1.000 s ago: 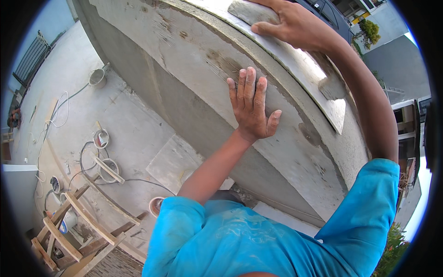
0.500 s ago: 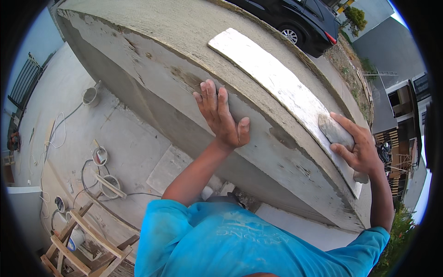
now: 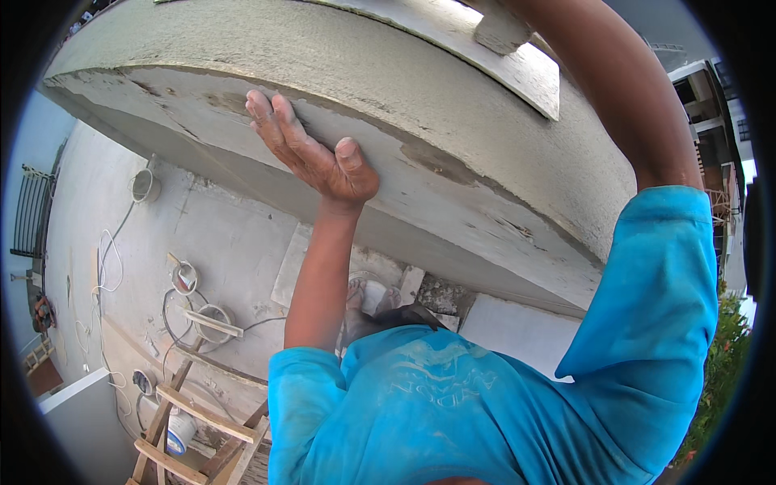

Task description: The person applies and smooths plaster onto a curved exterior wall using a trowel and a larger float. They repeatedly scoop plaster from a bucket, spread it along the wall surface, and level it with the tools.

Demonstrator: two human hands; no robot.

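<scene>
My left hand (image 3: 319, 166) is open, its fingers stretched out against the smooth grey vertical face of a thick concrete ledge (image 3: 388, 174). On the ledge's rough, sandy plastered top (image 3: 380, 89) lies a long white plastering float (image 3: 529, 74), its near end toward me. A worn block-like end of its handle (image 3: 499, 31) shows beneath my right forearm (image 3: 618, 85). My right arm reaches far forward over the ledge, and the upper edge of the picture cuts off the hand, so its fingers are hidden.
Below at left, a bucket (image 3: 146, 186) stands on the concrete floor, with two more, one crossed by a wooden stick (image 3: 214, 323). A wooden ladder-like frame (image 3: 202, 420) rises at lower left. Cables (image 3: 109, 263) trail over the floor. Green foliage (image 3: 719, 380) grows at right.
My right arm has stretched forward, moving the float farther along the ledge; its hand has left the picture. The view has shifted. My left hand stays open against the ledge's face.
</scene>
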